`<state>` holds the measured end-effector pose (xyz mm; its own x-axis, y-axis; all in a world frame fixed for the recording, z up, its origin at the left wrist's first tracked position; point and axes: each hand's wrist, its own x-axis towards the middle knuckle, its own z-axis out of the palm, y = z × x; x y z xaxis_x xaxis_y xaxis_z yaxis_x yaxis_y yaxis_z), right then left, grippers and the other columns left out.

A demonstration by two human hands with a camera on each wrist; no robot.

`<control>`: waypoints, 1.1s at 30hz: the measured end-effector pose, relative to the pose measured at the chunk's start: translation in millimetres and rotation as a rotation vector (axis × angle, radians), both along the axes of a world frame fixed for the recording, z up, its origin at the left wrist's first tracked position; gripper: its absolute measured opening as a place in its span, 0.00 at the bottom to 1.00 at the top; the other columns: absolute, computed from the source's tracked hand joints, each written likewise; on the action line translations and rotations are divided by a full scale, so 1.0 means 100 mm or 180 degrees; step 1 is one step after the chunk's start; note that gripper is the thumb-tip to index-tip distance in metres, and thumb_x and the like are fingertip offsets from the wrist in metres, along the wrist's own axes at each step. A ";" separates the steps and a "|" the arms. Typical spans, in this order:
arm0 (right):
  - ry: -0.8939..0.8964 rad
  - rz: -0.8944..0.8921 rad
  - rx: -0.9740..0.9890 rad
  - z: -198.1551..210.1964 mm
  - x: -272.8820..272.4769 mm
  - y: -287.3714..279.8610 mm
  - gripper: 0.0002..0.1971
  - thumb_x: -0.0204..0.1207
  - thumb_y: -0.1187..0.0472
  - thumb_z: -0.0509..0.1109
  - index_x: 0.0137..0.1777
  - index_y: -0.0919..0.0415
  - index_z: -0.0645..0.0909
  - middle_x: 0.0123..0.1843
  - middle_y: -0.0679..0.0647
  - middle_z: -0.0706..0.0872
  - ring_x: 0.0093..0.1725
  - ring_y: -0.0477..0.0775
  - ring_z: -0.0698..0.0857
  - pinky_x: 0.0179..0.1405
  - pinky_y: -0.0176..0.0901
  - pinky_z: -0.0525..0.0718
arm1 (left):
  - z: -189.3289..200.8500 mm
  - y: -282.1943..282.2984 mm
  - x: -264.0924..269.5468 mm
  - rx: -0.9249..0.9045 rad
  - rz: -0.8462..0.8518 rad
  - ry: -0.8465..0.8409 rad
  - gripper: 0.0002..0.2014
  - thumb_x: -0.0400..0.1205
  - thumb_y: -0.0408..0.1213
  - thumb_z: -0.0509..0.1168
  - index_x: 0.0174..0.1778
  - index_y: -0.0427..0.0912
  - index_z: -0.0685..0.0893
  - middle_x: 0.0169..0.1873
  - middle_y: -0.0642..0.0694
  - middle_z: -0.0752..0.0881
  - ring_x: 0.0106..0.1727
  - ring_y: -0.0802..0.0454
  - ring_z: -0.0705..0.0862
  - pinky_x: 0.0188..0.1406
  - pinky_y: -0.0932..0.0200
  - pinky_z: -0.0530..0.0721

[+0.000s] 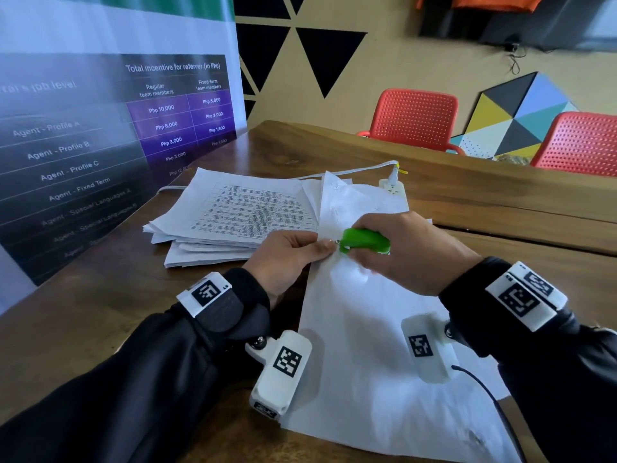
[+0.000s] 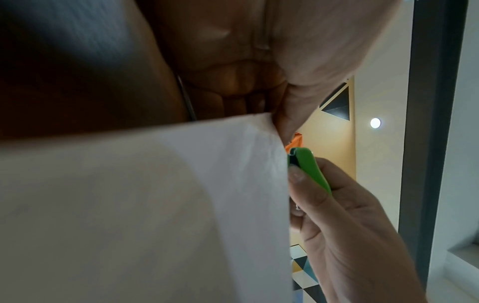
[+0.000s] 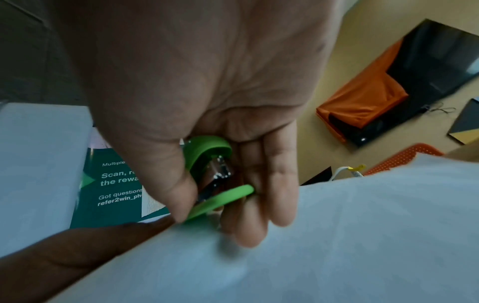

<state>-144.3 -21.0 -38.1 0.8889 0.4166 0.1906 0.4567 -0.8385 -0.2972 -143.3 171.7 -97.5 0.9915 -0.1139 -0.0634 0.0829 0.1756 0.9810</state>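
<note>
A set of blank white sheets (image 1: 364, 345) lies on the wooden table (image 1: 100, 315) in front of me. My left hand (image 1: 293, 255) pinches the sheets' upper left corner (image 2: 259, 127) between thumb and fingers. My right hand (image 1: 400, 252) grips a small green stapler (image 1: 365, 240) whose mouth sits at that same corner, right next to my left fingertips. The stapler (image 3: 212, 176) shows its metal inside and green base in the right wrist view, held between thumb and fingers. In the left wrist view the stapler's green nose (image 2: 308, 166) touches the paper edge.
A loose stack of printed papers (image 1: 233, 215) lies to the left, behind my left hand. A white power strip (image 1: 394, 188) with a cable sits at the back. A banner (image 1: 110, 135) stands along the table's left side. Red chairs (image 1: 414, 118) stand beyond the far edge.
</note>
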 end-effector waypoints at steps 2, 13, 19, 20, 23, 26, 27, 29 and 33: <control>-0.0052 0.0041 -0.0090 -0.01 0.01 -0.01 0.08 0.77 0.45 0.70 0.54 0.43 0.82 0.40 0.45 0.86 0.38 0.46 0.81 0.37 0.46 0.81 | -0.01 -0.01 0.00 -0.0038 0.0009 0.0040 0.06 0.82 0.28 0.70 0.48 0.30 0.91 0.40 0.37 0.92 0.35 0.47 0.89 0.41 0.56 0.90; -0.0335 0.0137 -0.0186 -0.02 -0.01 0.02 0.08 0.78 0.48 0.69 0.54 0.45 0.82 0.42 0.46 0.86 0.40 0.51 0.82 0.34 0.42 0.77 | -0.03 0.01 0.01 0.0044 -0.0034 -0.0064 0.06 0.82 0.29 0.70 0.47 0.31 0.92 0.40 0.37 0.92 0.36 0.47 0.89 0.41 0.57 0.90; 0.0735 0.0052 0.0486 -0.02 0.03 0.00 0.07 0.80 0.47 0.70 0.47 0.48 0.82 0.34 0.48 0.91 0.35 0.49 0.89 0.38 0.47 0.88 | -0.04 0.01 0.02 0.0151 -0.0019 -0.0148 0.08 0.82 0.29 0.70 0.52 0.30 0.92 0.49 0.31 0.92 0.46 0.41 0.89 0.54 0.46 0.88; 0.0868 0.0051 0.0576 -0.02 0.04 -0.01 0.08 0.80 0.47 0.70 0.47 0.50 0.82 0.34 0.50 0.92 0.33 0.49 0.90 0.40 0.50 0.90 | -0.04 0.00 0.02 0.0141 -0.0015 -0.0142 0.08 0.82 0.29 0.70 0.52 0.29 0.92 0.50 0.30 0.92 0.47 0.40 0.89 0.57 0.43 0.88; 0.0630 0.0023 0.0435 -0.03 0.05 -0.02 0.07 0.79 0.46 0.71 0.48 0.48 0.82 0.34 0.48 0.90 0.34 0.46 0.87 0.36 0.42 0.86 | -0.03 -0.02 0.01 0.0107 0.0002 -0.0106 0.09 0.82 0.28 0.70 0.54 0.29 0.91 0.51 0.29 0.91 0.48 0.39 0.89 0.56 0.45 0.88; 0.0091 -0.0014 0.0130 -0.01 0.02 -0.03 0.05 0.78 0.47 0.72 0.50 0.45 0.82 0.37 0.42 0.84 0.34 0.41 0.80 0.29 0.34 0.73 | -0.04 -0.03 0.01 -0.0004 -0.0085 -0.0068 0.11 0.80 0.24 0.70 0.58 0.26 0.89 0.54 0.28 0.90 0.49 0.39 0.88 0.55 0.48 0.89; 0.0053 0.0000 0.0160 -0.01 0.01 -0.02 0.05 0.77 0.48 0.73 0.50 0.45 0.82 0.38 0.42 0.83 0.34 0.41 0.80 0.29 0.35 0.72 | -0.04 -0.03 0.01 -0.0035 -0.0105 -0.0081 0.12 0.80 0.23 0.70 0.58 0.26 0.89 0.54 0.28 0.90 0.49 0.40 0.89 0.54 0.48 0.89; 0.0199 0.0045 0.0422 -0.02 0.03 -0.03 0.05 0.77 0.49 0.74 0.48 0.47 0.83 0.37 0.44 0.86 0.34 0.41 0.81 0.29 0.32 0.73 | -0.03 -0.02 0.01 -0.0018 -0.0111 -0.0152 0.11 0.79 0.23 0.70 0.57 0.27 0.89 0.53 0.30 0.91 0.47 0.42 0.90 0.52 0.50 0.90; 0.1156 0.0024 0.1561 -0.01 0.10 -0.06 0.09 0.78 0.57 0.76 0.49 0.64 0.85 0.37 0.58 0.92 0.31 0.56 0.85 0.36 0.39 0.84 | -0.02 -0.01 0.02 0.0120 -0.0154 -0.0336 0.09 0.78 0.23 0.71 0.53 0.32 0.91 0.50 0.36 0.93 0.46 0.47 0.91 0.53 0.53 0.90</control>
<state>-134.6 -27.2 -38.9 0.9304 0.3635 0.0472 0.2593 -0.5617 -0.7857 -141.8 171.0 -99.3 0.9862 -0.1613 0.0360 -0.0138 0.1369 0.9905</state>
